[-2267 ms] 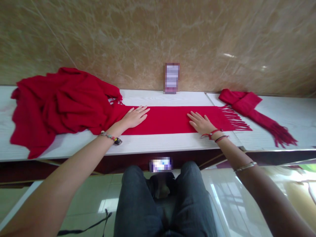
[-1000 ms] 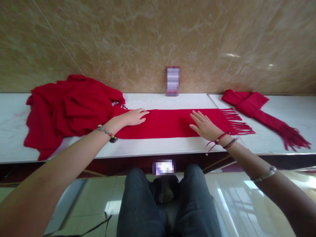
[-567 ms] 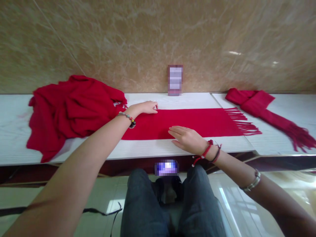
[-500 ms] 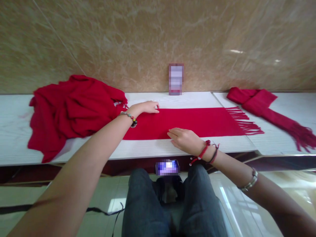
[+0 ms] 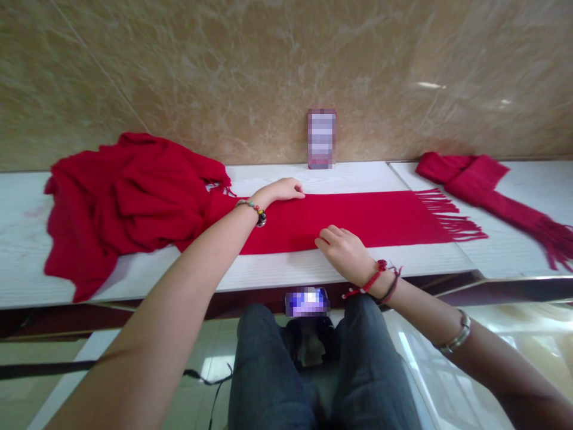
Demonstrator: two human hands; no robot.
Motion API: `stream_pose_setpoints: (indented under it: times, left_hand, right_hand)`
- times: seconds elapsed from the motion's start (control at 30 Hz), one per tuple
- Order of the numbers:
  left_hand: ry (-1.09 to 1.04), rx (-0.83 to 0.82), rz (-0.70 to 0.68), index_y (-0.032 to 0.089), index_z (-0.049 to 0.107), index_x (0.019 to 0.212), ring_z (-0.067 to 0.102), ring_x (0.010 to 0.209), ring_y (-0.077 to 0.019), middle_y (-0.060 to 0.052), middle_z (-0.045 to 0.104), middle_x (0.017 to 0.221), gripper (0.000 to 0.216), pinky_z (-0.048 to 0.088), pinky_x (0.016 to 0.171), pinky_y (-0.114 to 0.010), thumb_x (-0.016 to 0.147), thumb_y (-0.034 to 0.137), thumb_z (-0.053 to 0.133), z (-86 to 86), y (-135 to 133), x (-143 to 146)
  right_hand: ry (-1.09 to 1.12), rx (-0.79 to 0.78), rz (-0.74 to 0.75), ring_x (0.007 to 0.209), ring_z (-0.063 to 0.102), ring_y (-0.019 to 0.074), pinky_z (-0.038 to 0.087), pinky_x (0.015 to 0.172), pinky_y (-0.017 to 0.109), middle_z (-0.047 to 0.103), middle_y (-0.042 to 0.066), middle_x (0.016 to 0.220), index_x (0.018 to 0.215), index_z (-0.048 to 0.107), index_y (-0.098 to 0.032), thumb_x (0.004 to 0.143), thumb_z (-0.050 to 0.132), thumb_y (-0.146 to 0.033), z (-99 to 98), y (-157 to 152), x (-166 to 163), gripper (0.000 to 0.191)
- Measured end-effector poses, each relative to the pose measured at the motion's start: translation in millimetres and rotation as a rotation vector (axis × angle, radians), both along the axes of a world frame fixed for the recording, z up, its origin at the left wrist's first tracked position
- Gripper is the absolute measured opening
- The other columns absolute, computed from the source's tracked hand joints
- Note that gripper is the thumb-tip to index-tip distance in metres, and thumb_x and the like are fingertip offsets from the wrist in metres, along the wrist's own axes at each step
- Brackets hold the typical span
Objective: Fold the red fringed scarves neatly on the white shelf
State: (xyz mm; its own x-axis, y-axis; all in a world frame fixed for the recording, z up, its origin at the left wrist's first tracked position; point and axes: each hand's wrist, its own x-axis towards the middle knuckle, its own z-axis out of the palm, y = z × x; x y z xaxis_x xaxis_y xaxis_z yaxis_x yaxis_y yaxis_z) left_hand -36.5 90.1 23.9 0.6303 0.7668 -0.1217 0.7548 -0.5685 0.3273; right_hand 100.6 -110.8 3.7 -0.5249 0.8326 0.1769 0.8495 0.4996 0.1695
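A red scarf (image 5: 376,218) lies flat along the white ledge, its fringe spread at the right end. My left hand (image 5: 286,189) is at the scarf's far edge, with thumb and fingers pinched on the cloth. At the near edge, my right hand (image 5: 342,248) has its fingers curled together on the fabric, their tips partly hidden. Left of my left hand, a loose heap of red cloth (image 5: 138,203) adjoins the flat scarf. On the right, a folded red scarf (image 5: 474,182) trails its fringe toward the front edge.
A phone-like item with a blurred face (image 5: 321,140) leans upright against the marble wall (image 5: 250,71). A lit phone (image 5: 307,302) sits below the front edge of the white ledge (image 5: 268,269), above my knees. A black strap (image 5: 45,369) hangs at lower left.
Both hands have shifted slightly right along the scarf. The left fingers, slightly apart before, are now pinched at the far edge, and the right fingers have curled in.
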Motion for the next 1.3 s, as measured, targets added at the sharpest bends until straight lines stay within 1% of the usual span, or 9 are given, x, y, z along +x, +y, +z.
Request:
stream_pose_setpoints:
  times: [0.13, 0.4, 0.53, 0.63, 0.8, 1.0, 1.17, 1.23, 1.3]
  left_hand:
    - [-0.049, 0.026, 0.009, 0.01, 0.071, 0.096, 0.063, 0.083, -0.0153, -0.008, 0.072, 0.098, 0.026, 0.044, 0.071, -0.02, 0.077, 0.02, 0.057, -4.1, -0.4, 8.0]
    - [-0.119, 0.047, 0.01, 0.011, 0.072, 0.092, 0.065, 0.082, -0.0149, -0.007, 0.073, 0.094, 0.022, 0.045, 0.072, -0.02, 0.075, 0.017, 0.059, -5.6, -4.9, 24.2]
    - [-0.176, -0.017, 0.05, 0.011, 0.072, 0.088, 0.064, 0.079, -0.0154, -0.006, 0.073, 0.088, 0.021, 0.046, 0.069, -0.021, 0.071, 0.013, 0.059, -7.8, -1.4, 30.4]
    - [-0.292, -0.108, 0.077, 0.012, 0.07, 0.085, 0.063, 0.078, -0.015, -0.004, 0.072, 0.084, 0.019, 0.045, 0.071, -0.022, 0.071, 0.016, 0.059, -5.4, 1.1, 24.7]
    - [-0.453, -0.266, 0.155, 0.014, 0.066, 0.092, 0.061, 0.085, -0.0162, -0.005, 0.069, 0.092, 0.022, 0.045, 0.077, -0.027, 0.071, 0.021, 0.061, 12.8, -2.5, 2.5]
    - [-0.692, -0.382, 0.264, 0.018, 0.064, 0.091, 0.06, 0.094, -0.0148, -0.004, 0.067, 0.1, 0.014, 0.044, 0.086, -0.029, 0.077, 0.02, 0.06, 51.7, -15.7, -3.4]
    - [-0.844, -0.413, 0.242, 0.016, 0.063, 0.091, 0.061, 0.092, -0.0114, -0.003, 0.066, 0.098, 0.013, 0.044, 0.09, -0.027, 0.081, 0.01, 0.057, 78.3, -21.3, 26.5]
    - [-0.872, -0.409, 0.208, 0.014, 0.062, 0.093, 0.061, 0.09, -0.011, -0.004, 0.066, 0.097, 0.015, 0.046, 0.089, -0.027, 0.081, 0.009, 0.056, 81.7, -20.1, 48.0]
    - [-0.817, -0.348, 0.175, 0.014, 0.062, 0.099, 0.062, 0.091, -0.0134, -0.005, 0.067, 0.096, 0.018, 0.048, 0.086, -0.029, 0.083, 0.012, 0.054, 79.9, -17.4, 73.3]
  right_hand:
    - [-0.02, 0.062, -0.067, 0.075, 0.05, 0.018, 0.032, 0.06, 0.03, 0.062, 0.008, 0.08, 0.081, 0.066, -0.013, 0.088, 0.048, -0.008, 1.2, -7.7, 4.5, 0.019]
    - [-0.051, 0.012, -0.18, 0.074, 0.051, 0.0181, 0.03, 0.056, 0.029, 0.062, 0.009, 0.081, 0.084, 0.065, -0.013, 0.087, 0.046, -0.006, 1.2, -19.8, 13.8, 0.02]
    - [-0.047, -0.006, -0.187, 0.073, 0.051, 0.0171, 0.029, 0.054, 0.028, 0.062, 0.009, 0.081, 0.085, 0.064, -0.013, 0.087, 0.044, -0.005, 0.4, -18.9, 13.6, 0.022]
    - [-0.012, 0.015, -0.167, 0.071, 0.051, 0.0158, 0.029, 0.054, 0.027, 0.062, 0.008, 0.08, 0.088, 0.065, -0.014, 0.089, 0.044, -0.008, -0.4, -17.5, 15.1, 0.022]
    - [0.1, 0.122, -0.14, 0.072, 0.051, 0.0141, 0.032, 0.055, 0.025, 0.061, 0.007, 0.082, 0.104, 0.064, -0.016, 0.093, 0.039, -0.012, -1.9, -19.6, 17.3, 0.027]
    - [0.363, 0.243, -0.144, 0.071, 0.054, 0.0126, 0.04, 0.058, 0.022, 0.061, 0.006, 0.083, 0.116, 0.063, -0.018, 0.094, 0.035, -0.015, 10.0, -25.1, 13.3, 0.036]
    - [0.696, 0.417, -0.178, 0.072, 0.056, 0.013, 0.046, 0.067, 0.023, 0.06, 0.006, 0.08, 0.11, 0.067, -0.017, 0.093, 0.034, -0.018, 24.7, -29.9, 26.5, 0.038]
    - [0.772, 0.473, -0.238, 0.069, 0.055, 0.0142, 0.047, 0.068, 0.026, 0.059, 0.005, 0.077, 0.106, 0.068, -0.017, 0.091, 0.036, -0.018, 28.1, -31.4, 41.0, 0.036]
    - [0.814, 0.49, -0.327, 0.067, 0.054, 0.0155, 0.048, 0.067, 0.029, 0.059, 0.005, 0.075, 0.104, 0.069, -0.018, 0.088, 0.038, -0.018, 29.0, -31.5, 61.1, 0.034]
